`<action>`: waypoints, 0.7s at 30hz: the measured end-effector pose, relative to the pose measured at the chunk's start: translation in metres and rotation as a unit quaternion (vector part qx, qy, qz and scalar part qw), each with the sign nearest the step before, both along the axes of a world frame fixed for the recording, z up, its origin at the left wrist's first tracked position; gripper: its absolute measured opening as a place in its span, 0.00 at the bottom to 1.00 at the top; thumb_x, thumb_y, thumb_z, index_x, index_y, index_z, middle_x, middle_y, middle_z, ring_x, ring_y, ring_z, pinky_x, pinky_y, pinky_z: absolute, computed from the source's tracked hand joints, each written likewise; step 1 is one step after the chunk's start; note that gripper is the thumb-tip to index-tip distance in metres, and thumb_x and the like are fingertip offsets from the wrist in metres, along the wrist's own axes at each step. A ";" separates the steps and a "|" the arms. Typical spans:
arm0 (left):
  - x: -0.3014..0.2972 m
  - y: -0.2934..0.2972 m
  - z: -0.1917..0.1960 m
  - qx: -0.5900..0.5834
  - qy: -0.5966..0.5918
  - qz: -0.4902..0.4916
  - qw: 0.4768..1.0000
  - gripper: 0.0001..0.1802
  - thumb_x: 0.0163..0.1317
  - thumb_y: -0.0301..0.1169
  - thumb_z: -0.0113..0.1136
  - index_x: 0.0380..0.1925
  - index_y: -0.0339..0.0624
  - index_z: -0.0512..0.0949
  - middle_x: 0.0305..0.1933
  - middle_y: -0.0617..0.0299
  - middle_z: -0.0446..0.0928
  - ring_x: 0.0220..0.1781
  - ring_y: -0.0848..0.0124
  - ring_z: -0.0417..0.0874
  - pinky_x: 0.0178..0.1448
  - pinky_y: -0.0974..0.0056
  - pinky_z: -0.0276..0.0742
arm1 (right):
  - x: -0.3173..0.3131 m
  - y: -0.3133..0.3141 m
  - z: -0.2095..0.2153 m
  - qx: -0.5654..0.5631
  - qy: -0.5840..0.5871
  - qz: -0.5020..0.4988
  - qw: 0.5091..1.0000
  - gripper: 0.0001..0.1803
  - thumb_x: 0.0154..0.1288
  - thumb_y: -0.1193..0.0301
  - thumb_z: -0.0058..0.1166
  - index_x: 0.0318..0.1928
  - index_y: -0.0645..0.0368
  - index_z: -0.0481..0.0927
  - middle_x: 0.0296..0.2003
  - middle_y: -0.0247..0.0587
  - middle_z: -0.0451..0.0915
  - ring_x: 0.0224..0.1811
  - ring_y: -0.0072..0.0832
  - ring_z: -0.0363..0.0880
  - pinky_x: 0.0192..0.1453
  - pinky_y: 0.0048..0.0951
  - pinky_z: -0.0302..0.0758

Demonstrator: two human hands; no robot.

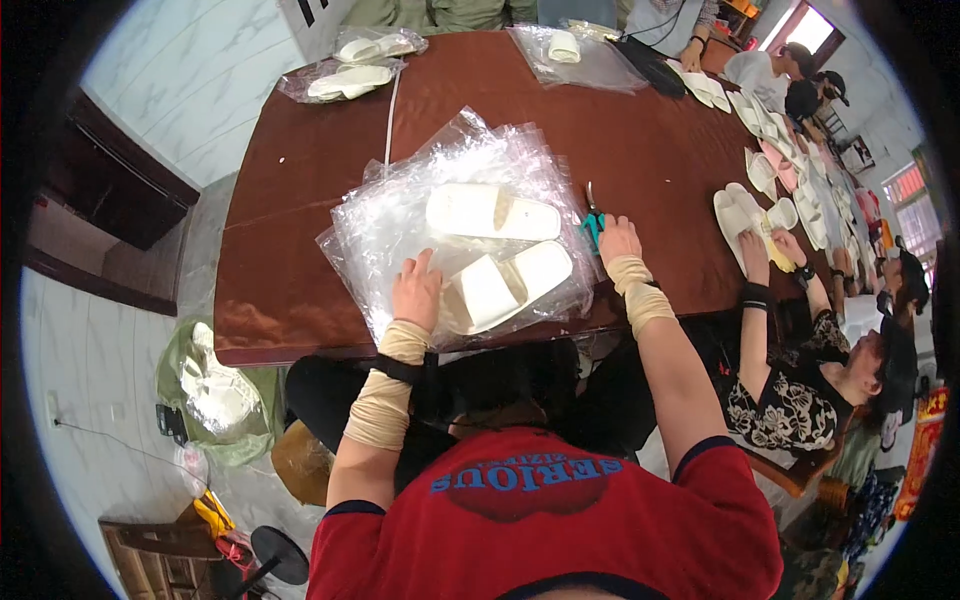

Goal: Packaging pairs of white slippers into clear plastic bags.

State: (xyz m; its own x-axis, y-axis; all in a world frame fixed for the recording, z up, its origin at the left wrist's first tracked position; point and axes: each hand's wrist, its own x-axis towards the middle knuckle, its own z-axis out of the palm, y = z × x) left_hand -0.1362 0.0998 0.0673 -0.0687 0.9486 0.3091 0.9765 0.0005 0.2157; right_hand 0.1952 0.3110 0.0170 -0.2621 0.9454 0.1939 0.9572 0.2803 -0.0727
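Two white slippers, an upper slipper (530, 217) and a lower slipper (548, 270), lie side by side on a stack of clear plastic bags (385, 225) in front of me. My left hand (416, 292) rests on the bags at the lower slipper's left end, fingers apart and holding nothing. To the right of the stack, my right hand (620, 242) is closed at the teal handles of a small pair of scissors (592, 222), whose dark blades point away from me. Its fingers partly cover the handles. Beige sleeves wrap both my wrists.
The stack lies on a brown table (300, 200). Bagged slippers (350, 82) lie at the far left, another bagged slipper (564, 47) at the far edge. Several loose slippers (775, 165) line the right side, where a co-worker's hands (755, 255) handle a pair. A green sack (250, 400) stands left.
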 end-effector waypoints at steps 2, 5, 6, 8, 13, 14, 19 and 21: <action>-0.020 -0.012 0.001 0.001 0.057 0.015 0.998 0.03 0.55 0.30 0.57 0.29 0.47 0.77 0.50 0.61 0.76 0.47 0.58 0.76 0.48 0.55 0.73 | -0.023 -0.018 0.016 -0.009 0.000 0.031 0.999 0.21 0.58 0.64 0.57 0.49 0.60 0.72 0.45 0.52 0.73 0.48 0.48 0.74 0.49 0.46 0.76; -0.018 -0.013 0.026 0.008 -0.016 0.038 0.999 0.02 0.57 0.31 0.57 0.28 0.48 0.77 0.38 0.63 0.78 0.42 0.60 0.77 0.45 0.55 0.72 | -0.022 -0.022 0.025 -0.061 -0.002 0.020 0.998 0.23 0.58 0.64 0.56 0.52 0.61 0.71 0.44 0.55 0.74 0.47 0.51 0.76 0.50 0.47 0.77; -0.018 -0.013 0.031 0.009 -0.014 0.042 0.999 0.02 0.57 0.31 0.57 0.28 0.48 0.77 0.38 0.63 0.78 0.42 0.60 0.77 0.45 0.55 0.72 | -0.020 -0.017 0.027 -0.107 0.002 -0.001 0.994 0.24 0.58 0.64 0.55 0.53 0.61 0.70 0.43 0.57 0.75 0.47 0.53 0.77 0.50 0.48 0.77; -0.013 -0.011 0.037 0.076 -0.070 0.024 0.994 0.02 0.58 0.31 0.57 0.29 0.47 0.76 0.32 0.63 0.76 0.40 0.60 0.77 0.44 0.54 0.72 | 0.001 0.001 0.022 -0.141 0.041 -0.024 0.989 0.29 0.57 0.61 0.55 0.58 0.60 0.68 0.43 0.62 0.77 0.46 0.54 0.78 0.50 0.50 0.76; -0.018 -0.020 0.036 0.119 -0.110 0.030 0.986 0.03 0.57 0.30 0.57 0.30 0.45 0.76 0.33 0.61 0.75 0.39 0.59 0.77 0.43 0.55 0.72 | -0.003 -0.021 0.058 -0.326 0.417 -0.013 0.848 0.33 0.60 0.68 0.60 0.64 0.60 0.64 0.39 0.45 0.79 0.38 0.29 0.81 0.41 0.29 0.77; -0.016 -0.017 0.039 0.132 -0.128 0.020 0.983 0.03 0.57 0.29 0.58 0.30 0.45 0.75 0.33 0.61 0.75 0.39 0.58 0.77 0.42 0.55 0.73 | -0.006 -0.033 0.068 -0.300 0.432 0.031 0.850 0.30 0.61 0.72 0.60 0.63 0.58 0.66 0.37 0.40 0.78 0.38 0.23 0.79 0.39 0.23 0.76; -0.010 -0.014 0.052 0.137 -0.125 0.005 0.983 0.02 0.57 0.28 0.57 0.30 0.44 0.75 0.33 0.59 0.74 0.39 0.58 0.77 0.42 0.56 0.73 | -0.067 -0.104 0.147 -0.179 0.133 0.326 0.919 0.27 0.56 0.71 0.58 0.57 0.48 0.67 0.45 0.48 0.78 0.46 0.47 0.78 0.49 0.42 0.75; -0.008 -0.011 0.056 0.149 -0.127 -0.003 0.981 0.02 0.57 0.28 0.57 0.30 0.44 0.75 0.33 0.59 0.74 0.39 0.58 0.77 0.41 0.56 0.74 | -0.082 -0.114 0.148 -0.068 0.061 0.391 0.916 0.26 0.52 0.64 0.61 0.53 0.48 0.71 0.41 0.45 0.75 0.42 0.43 0.76 0.49 0.42 0.70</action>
State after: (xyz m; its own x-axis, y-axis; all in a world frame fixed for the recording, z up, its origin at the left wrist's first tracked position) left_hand -0.1444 0.0892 0.1235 -0.1747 0.8192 0.5463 0.8907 -0.1050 0.4423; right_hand 0.1134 0.1965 0.1650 -0.8541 0.4945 0.1613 0.4494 0.8577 -0.2499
